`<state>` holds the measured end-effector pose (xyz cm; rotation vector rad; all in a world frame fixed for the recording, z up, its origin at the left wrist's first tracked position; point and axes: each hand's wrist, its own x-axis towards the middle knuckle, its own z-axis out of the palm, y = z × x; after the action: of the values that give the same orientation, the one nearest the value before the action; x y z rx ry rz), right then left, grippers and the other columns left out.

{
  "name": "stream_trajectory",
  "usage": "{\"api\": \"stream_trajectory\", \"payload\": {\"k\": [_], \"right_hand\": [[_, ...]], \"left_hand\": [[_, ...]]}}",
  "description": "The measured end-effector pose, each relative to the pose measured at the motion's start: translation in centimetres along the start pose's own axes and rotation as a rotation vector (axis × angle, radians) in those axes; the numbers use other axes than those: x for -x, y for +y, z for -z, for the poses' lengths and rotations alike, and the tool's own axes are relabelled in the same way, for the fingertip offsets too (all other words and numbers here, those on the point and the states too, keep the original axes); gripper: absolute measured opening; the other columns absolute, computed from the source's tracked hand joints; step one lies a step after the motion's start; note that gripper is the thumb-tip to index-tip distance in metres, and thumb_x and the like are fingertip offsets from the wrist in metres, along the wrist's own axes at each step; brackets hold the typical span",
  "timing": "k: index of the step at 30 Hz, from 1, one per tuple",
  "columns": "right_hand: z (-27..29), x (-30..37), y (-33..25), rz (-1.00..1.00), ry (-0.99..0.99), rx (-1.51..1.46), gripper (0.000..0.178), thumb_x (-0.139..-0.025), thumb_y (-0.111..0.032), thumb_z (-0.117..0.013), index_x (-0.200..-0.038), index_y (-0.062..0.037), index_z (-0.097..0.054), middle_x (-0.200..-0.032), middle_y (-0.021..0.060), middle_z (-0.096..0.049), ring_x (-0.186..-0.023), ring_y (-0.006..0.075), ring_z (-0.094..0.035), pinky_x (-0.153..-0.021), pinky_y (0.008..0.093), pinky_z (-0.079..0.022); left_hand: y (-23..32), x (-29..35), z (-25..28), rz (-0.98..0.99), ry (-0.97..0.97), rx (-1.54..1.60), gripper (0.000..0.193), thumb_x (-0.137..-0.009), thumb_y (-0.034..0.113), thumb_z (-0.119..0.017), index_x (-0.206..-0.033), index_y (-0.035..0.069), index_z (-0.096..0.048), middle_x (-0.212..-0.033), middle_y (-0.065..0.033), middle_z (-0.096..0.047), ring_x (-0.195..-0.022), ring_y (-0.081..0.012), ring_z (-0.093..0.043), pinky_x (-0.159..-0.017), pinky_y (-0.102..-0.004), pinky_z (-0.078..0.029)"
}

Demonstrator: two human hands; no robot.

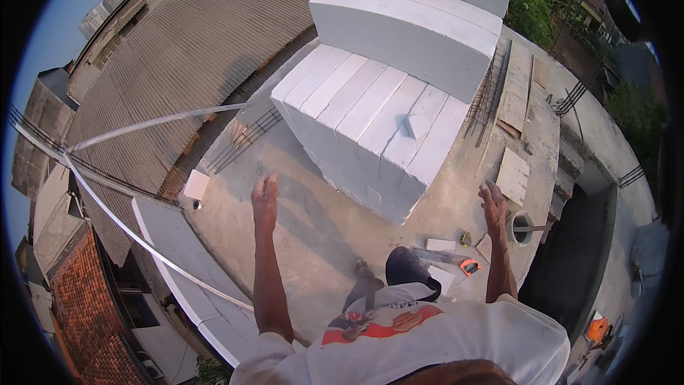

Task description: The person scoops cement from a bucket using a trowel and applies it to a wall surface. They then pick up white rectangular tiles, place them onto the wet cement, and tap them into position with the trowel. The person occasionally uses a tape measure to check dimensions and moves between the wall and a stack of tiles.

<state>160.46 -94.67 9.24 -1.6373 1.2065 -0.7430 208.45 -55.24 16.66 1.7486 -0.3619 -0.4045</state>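
Note:
I stand on a concrete roof slab (313, 214) and look down at my own body. My left hand (265, 197) is stretched out in front of me with its fingers loosely together, holding nothing. My right hand (493, 204) is raised on the other side, fingers slightly spread and empty. Both hands hover in the air in front of a stack of white lightweight blocks (370, 121), without touching it. A second layer of the same blocks (406, 32) lies on top, further back.
Wooden boards (514, 93) and rebar (488, 96) lie right of the stack. By my feet are an orange tool (469, 266) and small white pieces (440, 244). A dark opening (570, 257) drops away at right. Corrugated roofs (185, 50) lie below the left edge.

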Motion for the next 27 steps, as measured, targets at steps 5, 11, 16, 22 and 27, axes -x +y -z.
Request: {"api": "stream_trajectory", "payload": {"k": [5, 11, 16, 22, 27], "right_hand": [[-1.9, -12.5, -14.6, 0.379, 0.194, -0.086, 0.082, -0.106, -0.06, -0.052, -0.156, 0.0048, -0.044, -0.156, 0.0275, -0.049, -0.149, 0.0353, -0.044, -0.124, 0.0436, -0.033], [-4.5, -25.2, -20.3, 0.451, 0.34, -0.296, 0.092, -0.104, -0.07, -0.044, -0.168, -0.006, -0.025, -0.171, 0.0204, -0.03, -0.159, 0.0355, -0.025, -0.129, 0.0495, -0.021], [-6.3, -29.2, -23.6, 0.44, 0.437, -0.461, 0.093, -0.105, -0.068, -0.043, -0.17, -0.008, -0.014, -0.173, 0.0188, -0.025, -0.161, 0.0349, -0.02, -0.131, 0.0461, -0.012], [-6.5, -26.6, -24.7, 0.444, 0.456, -0.319, 0.086, -0.107, -0.06, -0.044, -0.171, -0.0109, -0.013, -0.175, 0.0201, -0.018, -0.162, 0.0349, -0.017, -0.131, 0.0439, -0.013], [-6.2, -23.0, -26.4, 0.491, 0.473, 0.174, 0.097, -0.099, -0.074, -0.049, -0.171, -0.0159, -0.017, -0.173, 0.0189, -0.022, -0.161, 0.0361, -0.019, -0.131, 0.0498, -0.017]], "left_hand": [[14.3, -15.2, -5.3, -0.319, -0.1, 0.023, 0.065, -0.11, 0.049, -0.051, -0.148, -0.004, -0.053, -0.147, -0.0189, -0.061, -0.138, -0.0307, -0.058, -0.113, -0.0452, -0.048], [21.9, -30.6, -14.3, -0.369, -0.192, 0.008, 0.088, -0.104, 0.062, -0.053, -0.155, -0.009, -0.04, -0.156, -0.0266, -0.048, -0.148, -0.0376, -0.046, -0.119, -0.0507, -0.042], [25.1, -42.2, -22.8, -0.279, -0.083, -0.077, 0.083, -0.104, 0.059, -0.054, -0.153, -0.007, -0.044, -0.153, -0.0283, -0.049, -0.142, -0.0394, -0.051, -0.118, -0.0471, -0.04], [23.9, -46.9, -26.7, -0.302, 0.015, -0.136, 0.086, -0.102, 0.061, -0.056, -0.154, -0.007, -0.041, -0.146, -0.0294, -0.051, -0.133, -0.0403, -0.054, -0.111, -0.049, -0.044], [21.6, -45.8, -23.6, -0.325, -0.033, -0.005, 0.083, -0.101, 0.057, -0.061, -0.15, -0.007, -0.042, -0.142, -0.0244, -0.052, -0.131, -0.0326, -0.053, -0.111, -0.0442, -0.042]]}}
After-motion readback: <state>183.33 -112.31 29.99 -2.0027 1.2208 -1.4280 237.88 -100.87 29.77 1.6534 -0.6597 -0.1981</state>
